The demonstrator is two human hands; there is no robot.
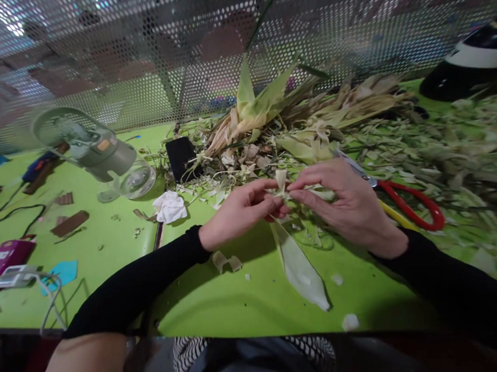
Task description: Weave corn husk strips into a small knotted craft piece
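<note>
Both hands meet over the front of the green table, working on a pale strip of corn husk (281, 179). My left hand (250, 204) pinches it from the left, with curled fingers. From the right, thumb and fingertips of my right hand (338, 199) press on the same piece. Just below my fingers a long, pointed husk leaf (300, 262) reaches toward the front edge; whether it joins the held piece is hidden. Red-handled scissors (413, 203) lie beside my right wrist, their blades partly behind the hand.
Behind my hands spreads a heap of dry husks (263, 107) and shredded scraps. A black phone (182, 158), a crumpled tissue (170, 207) and a tipped green-lidded bottle (112, 156) lie leftward. A purple power strip (11, 259) with cables sits far left. A perforated screen (135, 63) closes the back.
</note>
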